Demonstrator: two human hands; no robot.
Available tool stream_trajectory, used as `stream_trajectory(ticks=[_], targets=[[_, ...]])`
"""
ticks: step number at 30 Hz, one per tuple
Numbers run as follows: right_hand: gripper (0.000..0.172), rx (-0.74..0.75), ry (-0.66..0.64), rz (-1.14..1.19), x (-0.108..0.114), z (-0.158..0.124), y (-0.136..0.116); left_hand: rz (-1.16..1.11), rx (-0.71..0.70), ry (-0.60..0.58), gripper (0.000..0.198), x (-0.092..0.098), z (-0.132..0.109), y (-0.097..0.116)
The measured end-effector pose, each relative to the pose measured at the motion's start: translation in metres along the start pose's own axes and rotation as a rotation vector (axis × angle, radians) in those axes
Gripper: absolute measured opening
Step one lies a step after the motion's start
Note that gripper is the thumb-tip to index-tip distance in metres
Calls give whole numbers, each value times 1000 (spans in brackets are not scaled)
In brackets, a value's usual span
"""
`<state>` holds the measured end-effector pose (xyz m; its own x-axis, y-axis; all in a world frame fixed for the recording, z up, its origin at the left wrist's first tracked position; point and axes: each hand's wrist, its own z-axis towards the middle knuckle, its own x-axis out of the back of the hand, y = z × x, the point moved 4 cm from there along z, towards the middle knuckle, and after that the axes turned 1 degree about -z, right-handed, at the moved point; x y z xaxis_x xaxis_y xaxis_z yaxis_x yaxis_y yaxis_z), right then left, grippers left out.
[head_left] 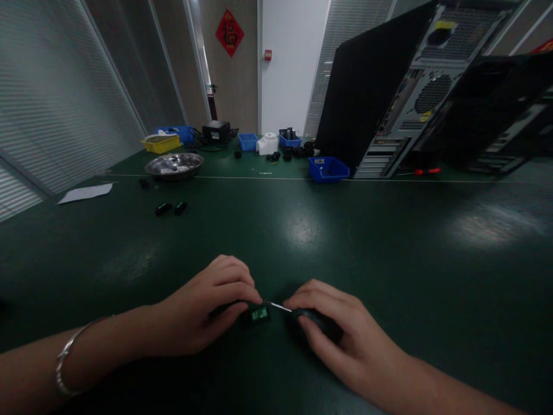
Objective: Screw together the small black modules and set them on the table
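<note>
My right hand point(341, 334) is closed round the dark handle of a screwdriver point(283, 308). Its thin metal shaft points left, and the tip reaches the far edge of a small black case with a green circuit board point(260, 314) in it. Thumb and forefinger of my left hand point(216, 308) pinch the left end of that case on the green table. The left fingertip comes very close to the screwdriver tip; whether they touch is hard to tell. Two similar small black cases point(163, 209) lie farther off to the left.
A steel bowl point(175, 173) and a sheet of paper point(86, 193) lie at the left. Blue bins point(329, 170), a yellow bin point(161, 144) and a white device point(267, 143) stand along the back. Large black computer cases point(367, 86) stand at the right rear.
</note>
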<state>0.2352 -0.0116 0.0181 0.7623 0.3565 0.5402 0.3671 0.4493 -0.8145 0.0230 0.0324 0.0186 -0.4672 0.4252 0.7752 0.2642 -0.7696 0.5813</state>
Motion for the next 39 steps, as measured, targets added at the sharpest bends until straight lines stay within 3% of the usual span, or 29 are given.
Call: stream_trajectory(ticks=[4, 10, 21, 23, 28, 39], targets=[[24, -1, 16, 17, 0, 0, 2, -103, 50, -18, 44, 0, -5, -2], [24, 22, 56, 37, 1, 0, 2, -236, 49, -158, 65, -4, -8, 0], [25, 42, 27, 46, 0, 0, 2, -182, 111, -137, 65, -5, -5, -3], [24, 45, 25, 42, -1, 0, 1, -143, 124, -109, 58, -6, -4, -8], [23, 42, -6, 27, -1, 0, -2, -62, 134, -101, 13, -7, -1, -12], [22, 4, -9, -185, 1, -1, 0, -37, 165, -89, 10, -5, -1, -9]])
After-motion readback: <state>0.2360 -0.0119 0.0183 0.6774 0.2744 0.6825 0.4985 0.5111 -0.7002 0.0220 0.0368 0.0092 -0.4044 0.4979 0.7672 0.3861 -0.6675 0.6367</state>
